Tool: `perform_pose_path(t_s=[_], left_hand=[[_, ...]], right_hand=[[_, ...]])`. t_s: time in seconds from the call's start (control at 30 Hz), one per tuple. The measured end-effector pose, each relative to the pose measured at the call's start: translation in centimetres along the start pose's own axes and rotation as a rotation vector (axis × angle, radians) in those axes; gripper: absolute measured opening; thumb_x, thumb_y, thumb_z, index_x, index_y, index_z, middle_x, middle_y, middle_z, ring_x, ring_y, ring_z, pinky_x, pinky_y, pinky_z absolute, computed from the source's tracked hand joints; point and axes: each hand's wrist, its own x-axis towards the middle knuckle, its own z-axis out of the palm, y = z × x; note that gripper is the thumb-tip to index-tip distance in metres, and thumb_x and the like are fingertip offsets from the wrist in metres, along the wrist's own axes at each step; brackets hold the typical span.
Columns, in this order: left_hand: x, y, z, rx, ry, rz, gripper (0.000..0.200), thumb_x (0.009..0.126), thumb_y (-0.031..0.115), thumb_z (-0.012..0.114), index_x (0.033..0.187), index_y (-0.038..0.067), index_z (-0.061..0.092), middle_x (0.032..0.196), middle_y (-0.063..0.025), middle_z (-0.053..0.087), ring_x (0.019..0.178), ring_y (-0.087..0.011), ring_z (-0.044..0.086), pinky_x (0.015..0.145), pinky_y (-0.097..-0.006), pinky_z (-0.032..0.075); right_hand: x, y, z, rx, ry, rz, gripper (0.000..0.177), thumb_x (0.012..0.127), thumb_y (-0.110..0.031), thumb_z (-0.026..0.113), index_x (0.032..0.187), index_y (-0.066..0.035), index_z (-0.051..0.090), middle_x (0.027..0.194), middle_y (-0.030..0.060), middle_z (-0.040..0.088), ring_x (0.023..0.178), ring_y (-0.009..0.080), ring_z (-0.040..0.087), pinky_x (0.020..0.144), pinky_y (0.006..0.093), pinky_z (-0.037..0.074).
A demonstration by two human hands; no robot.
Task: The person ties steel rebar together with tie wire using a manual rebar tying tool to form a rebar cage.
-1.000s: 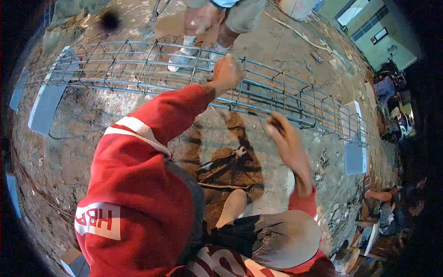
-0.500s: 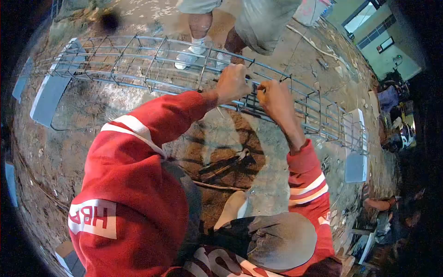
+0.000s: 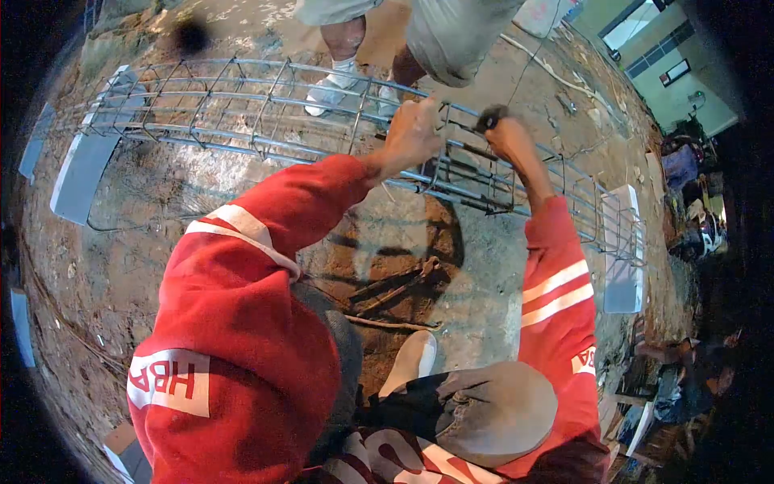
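White block (image 3: 81, 181), at left, is crossed by one end of a rebar cage (image 3: 466, 150). Beyond it, another person's shoe (image 3: 325, 95) is seen. At mid-cage the left hand (image 3: 413, 133) is curled; what, if anything, is gripped cannot be told. Near it, a blurred dark object (image 3: 489, 119) is held in the closed right hand (image 3: 511, 139). At right, a second block (image 3: 622, 289) is crossed by the cage.

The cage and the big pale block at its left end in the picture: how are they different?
The cage is thin bars with gaps between; the block has a solid, flat face. The cage is much longer than the block. The cage's bars look greyer, the block paler. Both are longer than they are wide.
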Motion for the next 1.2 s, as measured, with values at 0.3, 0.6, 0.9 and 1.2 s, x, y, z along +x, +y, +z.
perform_pose_path(t_s=[0.3, 0.6, 0.9, 1.2], left_hand=[[1.5, 0.8, -0.5, 0.106, -0.068, -0.331, 0.037, 0.068, 0.026, 0.075, 0.088, -0.001, 0.061, 0.086, -0.0249, 0.065, 0.086, -0.0417, 0.064, 0.073, -0.0480, 0.052], [1.2, -5.0, 0.4, 0.177, -0.271, 0.458, 0.034, 0.077, 0.026, 0.069, 0.091, -0.003, 0.061, 0.085, -0.0267, 0.063, 0.084, -0.0428, 0.062, 0.073, -0.0491, 0.050], [2.4, -3.1, 0.2, -0.057, -0.380, 0.183, 0.029, 0.078, 0.024, 0.066, 0.093, 0.000, 0.064, 0.084, -0.0281, 0.063, 0.083, -0.0442, 0.062, 0.074, -0.0490, 0.050], [1.1, 1.9, -1.0, 0.133, -0.209, 0.210, 0.027, 0.075, 0.024, 0.071, 0.071, -0.001, 0.061, 0.068, -0.0239, 0.059, 0.068, -0.0421, 0.061, 0.061, -0.0475, 0.048]], right_hand=[[-5.5, -9.4, -11.8, -0.059, -0.077, 0.047, 0.020, 0.081, -0.023, 0.068, 0.087, -0.004, 0.071, 0.083, 0.0197, 0.067, 0.078, 0.0386, 0.066, 0.070, 0.0471, 0.052], [-13.6, -13.6, -8.1, 0.257, 0.601, -0.619, 0.011, 0.073, -0.010, 0.073, 0.078, -0.005, 0.065, 0.063, 0.0102, 0.057, 0.054, 0.0285, 0.055, 0.053, 0.0365, 0.045], [-28.4, -8.5, 20.5, 0.350, -0.506, 0.265, 0.036, 0.089, -0.037, 0.065, 0.095, -0.002, 0.058, 0.084, 0.0178, 0.063, 0.054, 0.0298, 0.061, 0.049, 0.0409, 0.048], [-31.1, -9.4, 27.6, 1.280, -0.098, 1.106, 0.037, 0.091, -0.040, 0.061, 0.095, -0.003, 0.059, 0.081, 0.0131, 0.064, 0.057, 0.0253, 0.061, 0.053, 0.0380, 0.048]])
